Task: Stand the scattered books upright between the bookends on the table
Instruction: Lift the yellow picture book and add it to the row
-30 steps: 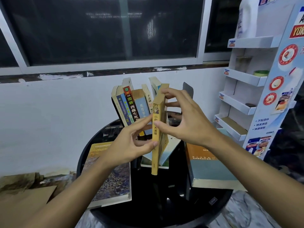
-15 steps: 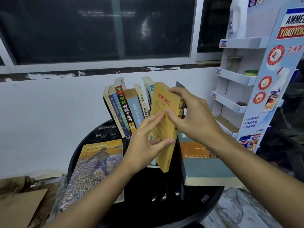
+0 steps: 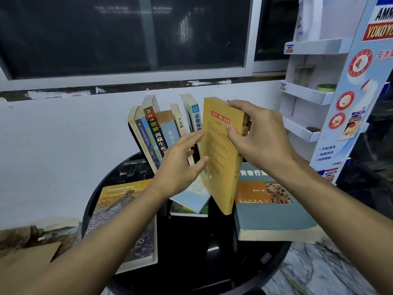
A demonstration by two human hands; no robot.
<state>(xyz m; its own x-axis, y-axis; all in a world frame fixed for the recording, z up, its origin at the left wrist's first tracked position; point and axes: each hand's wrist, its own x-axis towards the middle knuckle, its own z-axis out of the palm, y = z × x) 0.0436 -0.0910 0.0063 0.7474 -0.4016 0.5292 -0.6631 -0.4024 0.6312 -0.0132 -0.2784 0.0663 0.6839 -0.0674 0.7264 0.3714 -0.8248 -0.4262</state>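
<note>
Our right hand (image 3: 261, 141) grips the yellow book (image 3: 219, 154) by its top and spine, thumb on the cover. The book is tilted, just right of the row (image 3: 157, 133) of standing books, which leans left; can't tell if its lower corner rests on anything. Our left hand (image 3: 180, 165) is flat-fingered, holding nothing, fingertips at the yellow book's left edge. Flat on the table (image 3: 191, 262): painted book (image 3: 114, 205) left, pale-blue book (image 3: 191, 199) middle, grey-blue book (image 3: 274, 213) right.
</note>
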